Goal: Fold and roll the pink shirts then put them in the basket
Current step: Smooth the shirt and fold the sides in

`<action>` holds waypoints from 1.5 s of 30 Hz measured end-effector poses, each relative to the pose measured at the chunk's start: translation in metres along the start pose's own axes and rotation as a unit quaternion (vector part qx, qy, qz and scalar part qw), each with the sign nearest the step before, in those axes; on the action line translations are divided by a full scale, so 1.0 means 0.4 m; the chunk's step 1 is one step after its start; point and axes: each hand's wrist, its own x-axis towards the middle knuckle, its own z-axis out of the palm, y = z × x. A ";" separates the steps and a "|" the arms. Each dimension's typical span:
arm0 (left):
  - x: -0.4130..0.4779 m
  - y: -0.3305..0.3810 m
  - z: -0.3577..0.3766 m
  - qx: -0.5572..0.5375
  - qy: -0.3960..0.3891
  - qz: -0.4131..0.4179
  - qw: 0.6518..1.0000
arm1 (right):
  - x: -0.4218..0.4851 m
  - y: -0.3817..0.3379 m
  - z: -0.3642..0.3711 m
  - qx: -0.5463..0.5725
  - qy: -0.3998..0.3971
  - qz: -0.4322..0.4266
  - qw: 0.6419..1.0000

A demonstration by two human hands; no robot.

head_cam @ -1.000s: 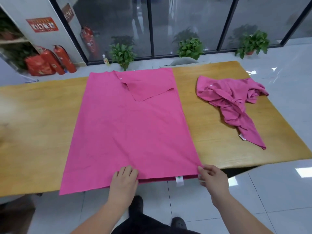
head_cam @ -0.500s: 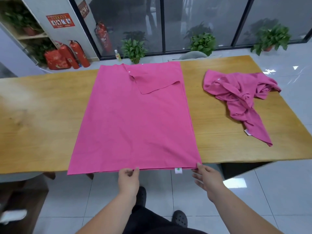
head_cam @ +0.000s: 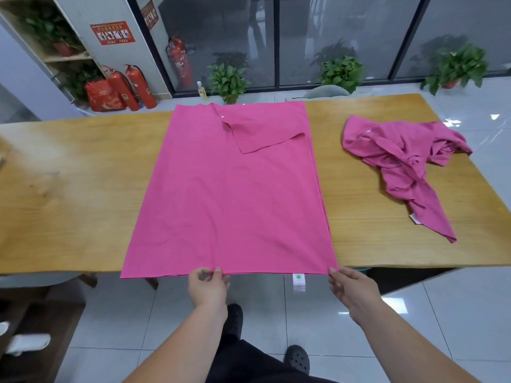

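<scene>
We see the folded shirt [head_cam: 229, 189] lying flat on the wood table [head_cam: 69, 189], mid-table, long side running near to far. Its near hem hangs just over the table's near edge, right where both hands are.

L hand [head_cam: 208, 286] is at the hem approx mid-width. Thumb & forefinger are curled, pinching the hem edge, w/ the fingertips [head_cam: 218, 270] on the cloth and the rest of the hand below it, off the table.

R hand [head_cam: 349, 290] is at the shirt's near right corner. Thumb tip sits on top of the corner and the other fingers curl beneath, so we read it as gripping that corner.

Btw the two hands a white label [head_cam: 298, 281] hangs down from the hem, touching neither hand. At the far end a sleeve flap [head_cam: 262, 131] is folded over onto the shirt's far right part, well away from the fingers.

2nd shirt [head_cam: 401, 161], same pink, lies crumpled in a heap on the right part of the table, apart from the flat one and from both hands. One end trails toward the near right edge.

Beyond the table's far side: potted plants [head_cam: 228, 78] along a glass wall [head_cam: 345, 29], red fire extinguishers [head_cam: 138, 87] at far left. Below us, on the tiled floor [head_cam: 414, 327], dark shoes [head_cam: 297, 357].
</scene>
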 end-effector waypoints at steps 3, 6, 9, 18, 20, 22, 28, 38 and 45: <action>0.006 0.005 -0.007 0.008 -0.023 -0.002 1.000 | -0.002 -0.009 0.018 0.003 0.002 0.012 1.000; 0.014 0.012 -0.013 0.003 -0.037 0.001 0.999 | -0.043 -0.068 0.075 0.011 -0.020 -0.018 1.000; 0.013 0.024 -0.017 -0.022 -0.040 0.011 0.999 | -0.129 -0.152 0.122 0.002 -0.098 -0.167 0.981; 0.002 0.016 -0.019 0.071 -0.058 0.004 0.996 | -0.008 0.018 0.013 0.020 0.057 -0.031 0.998; 0.000 0.008 -0.029 0.085 -0.067 -0.011 0.994 | 0.012 0.042 0.008 0.023 0.079 -0.029 0.996; -0.004 0.005 -0.045 0.082 -0.077 -0.029 0.993 | 0.006 0.048 0.008 0.030 0.106 -0.047 0.993; -0.004 0.018 -0.111 0.034 -0.126 -0.048 0.990 | -0.067 0.061 0.024 -0.037 0.014 -0.127 0.991; 0.126 0.081 -0.228 0.007 -0.147 -0.049 0.988 | -0.150 0.127 0.104 -0.055 -0.093 -0.030 0.994; 0.261 0.152 -0.341 -0.026 -0.125 -0.064 0.990 | -0.192 0.175 0.266 0.013 -0.127 0.006 0.992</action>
